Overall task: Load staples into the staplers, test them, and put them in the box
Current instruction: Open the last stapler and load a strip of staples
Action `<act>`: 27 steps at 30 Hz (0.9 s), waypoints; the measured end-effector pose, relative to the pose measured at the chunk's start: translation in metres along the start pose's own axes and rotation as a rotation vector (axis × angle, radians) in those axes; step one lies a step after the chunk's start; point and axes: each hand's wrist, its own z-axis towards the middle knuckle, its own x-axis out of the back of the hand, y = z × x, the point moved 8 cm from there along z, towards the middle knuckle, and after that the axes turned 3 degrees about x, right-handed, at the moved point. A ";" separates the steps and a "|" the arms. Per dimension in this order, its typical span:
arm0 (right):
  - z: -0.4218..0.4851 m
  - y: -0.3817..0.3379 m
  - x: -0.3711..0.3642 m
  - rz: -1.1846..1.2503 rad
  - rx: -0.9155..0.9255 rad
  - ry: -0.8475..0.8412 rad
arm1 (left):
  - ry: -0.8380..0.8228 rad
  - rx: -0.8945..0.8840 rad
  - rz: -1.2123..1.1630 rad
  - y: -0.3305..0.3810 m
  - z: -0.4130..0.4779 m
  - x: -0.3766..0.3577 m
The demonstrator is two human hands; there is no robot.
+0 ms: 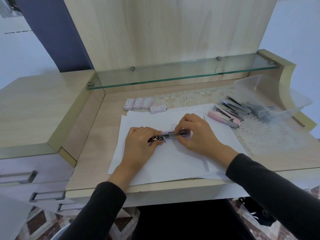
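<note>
A stapler [170, 135] lies swung fully open on the white paper sheets [173, 163], its metal staple channel facing up. My left hand [141, 144] grips its left end. My right hand [195, 132] pinches the right half, fingertips on the channel. Several more staplers [228, 112], pink, lilac and dark, lie side by side at the right on a lace mat. Small staple boxes [138, 103] sit in a row behind the paper, with one more staple box [158, 109] lying apart. A translucent plastic box [270, 94] stands at the far right.
A glass shelf [173, 75] runs along the desk's back panel above the staple boxes. A raised wooden cabinet top [34, 108] with drawers borders the desk at the left. A lace mat [259, 134] covers the right side of the desk.
</note>
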 end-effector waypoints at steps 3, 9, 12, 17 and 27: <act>-0.001 -0.002 0.001 -0.029 0.014 0.039 | 0.015 -0.015 0.002 0.002 -0.001 0.002; -0.003 -0.011 0.003 -0.100 0.070 0.125 | 0.054 -0.041 0.031 0.002 -0.001 0.003; -0.006 -0.009 0.004 -0.113 0.073 0.155 | 0.064 -0.045 0.043 0.002 -0.001 0.003; -0.006 -0.006 -0.001 -0.134 0.067 0.121 | 0.061 -0.050 0.051 0.001 -0.001 0.002; -0.003 0.002 -0.008 0.027 -0.049 -0.031 | 0.043 -0.120 0.006 0.001 -0.001 -0.002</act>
